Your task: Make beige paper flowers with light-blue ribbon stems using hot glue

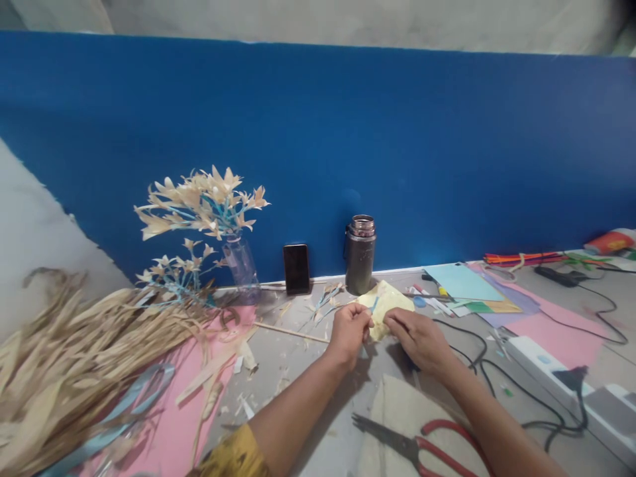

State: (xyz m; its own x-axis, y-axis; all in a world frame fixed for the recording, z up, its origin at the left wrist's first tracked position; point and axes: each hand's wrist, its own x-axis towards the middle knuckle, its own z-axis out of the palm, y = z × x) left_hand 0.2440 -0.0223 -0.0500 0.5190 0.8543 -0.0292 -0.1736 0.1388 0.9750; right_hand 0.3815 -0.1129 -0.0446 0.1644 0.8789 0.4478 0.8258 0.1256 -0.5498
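My left hand (352,332) is closed in a pinch, and a short piece of thin blue stem (374,304) sticks up at its fingertips. Close beside it, my right hand (418,339) has thumb and fingers pressed together; what they hold is too small to make out. A crumpled pale yellow sheet (395,299) shows behind and between the hands; whether the fingers touch it I cannot tell. Red-handled scissors (415,447) lie below the hands, partly over a beige folded cloth or sheet (395,404). Small pale flowers on blue stems (325,298) lie left of the yellow sheet.
Dried husks (84,358) heap at left over pink paper (181,397). A clear vase (241,268) holds husk flowers (209,199). A phone (297,268) and dark flask (360,258) stand by the blue wall. Right are coloured papers (464,281), black cables (489,361) and a power strip (546,371).
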